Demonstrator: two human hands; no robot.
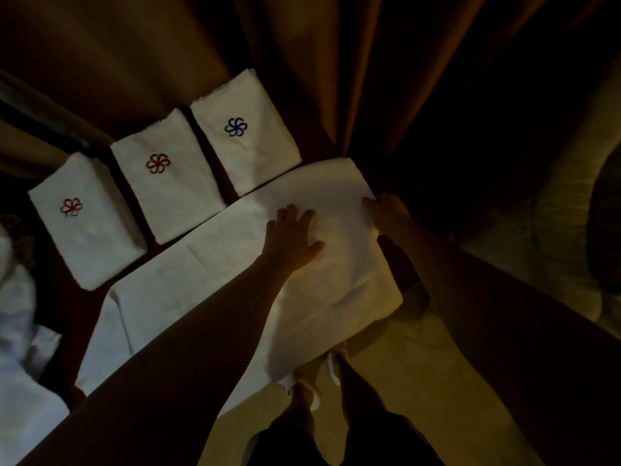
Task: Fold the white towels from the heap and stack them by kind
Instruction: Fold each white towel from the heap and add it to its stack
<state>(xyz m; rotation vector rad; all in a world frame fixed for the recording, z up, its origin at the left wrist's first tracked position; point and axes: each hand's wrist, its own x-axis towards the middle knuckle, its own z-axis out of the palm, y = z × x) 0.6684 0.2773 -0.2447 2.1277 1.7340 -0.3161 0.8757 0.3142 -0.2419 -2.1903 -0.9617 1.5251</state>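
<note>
The left hand (292, 237) is lying flat on the large white towel (208, 280), fingers straight and slightly spread, palm pressing down on the cloth; its grip is apart and curling round nothing. The right hand (386, 213) is sitting just beside it at the towel's far right corner, fingers bent over the edge and pinching the cloth there, so its grip is clamped on the towel.

The towel is spreading out from under both hands as a long flat band, its long axis running from the pinched corner down and away to the left, toward the near left of the view. The end by the hands is looking thicker, as if doubled, though the dim light is making that hard to tell. The near edge is hanging over the side of the dark counter (228, 183) above the person's legs and white slippers (332, 364).

Just beyond the left hand's fingertips, three folded stacks are standing in a slanting row parallel to the towel's long axis. Nearest the hands is the stack with a blue flower emblem (245, 132); further left is the stack with a red flower emblem (168, 176); furthest from the hands is the stack with a red and dark flower emblem (84, 220). Well left of the grip, the heap of white towels (16, 331) is lying crumpled at the view's edge. Brown curtains (302, 45) are hanging beyond the stacks.
</note>
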